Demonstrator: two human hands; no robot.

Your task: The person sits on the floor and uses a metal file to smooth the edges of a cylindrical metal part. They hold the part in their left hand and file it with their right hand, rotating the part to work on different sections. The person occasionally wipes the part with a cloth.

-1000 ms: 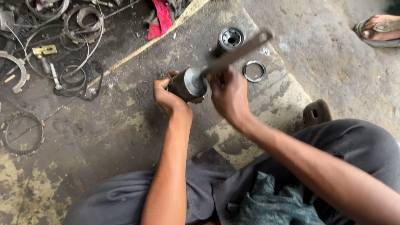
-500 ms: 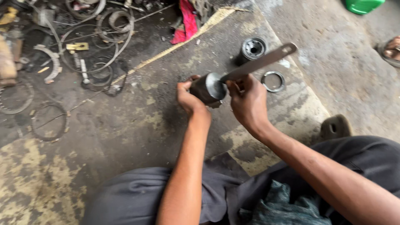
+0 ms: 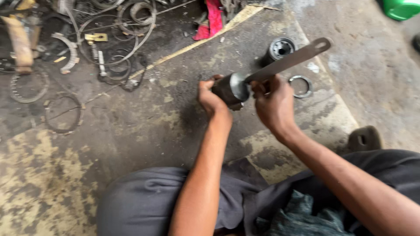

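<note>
Two hands are closed on the work: the left hand (image 3: pixel 209 97) is wrapped around a dark metal cylinder (image 3: pixel 231 89), and the right hand (image 3: pixel 273 105) is clenched on a flat metal bar (image 3: pixel 288 61) whose lower end meets the cylinder's bright end face. Little has changed in the grip over the last second; the cylinder is held tilted above the stained floor (image 3: pixel 144 126) as before, and the bar is kept at the same slant, rising up and to the right of the cylinder. What has shifted is mostly the view (the head has turned, so everything sits further right in the picture). From that steadiness it is judged that the bar is being worked against the cylinder's end rather than repositioned. Just beyond the cylinder, a second round part (image 3: pixel 280 48) stands on the floor, and a loose metal ring (image 3: pixel 301 86) lies to the cylinder's right, near the right hand. Well to the left of the cylinder, rings and wire scrap (image 3: pixel 109 43) are scattered.
</note>
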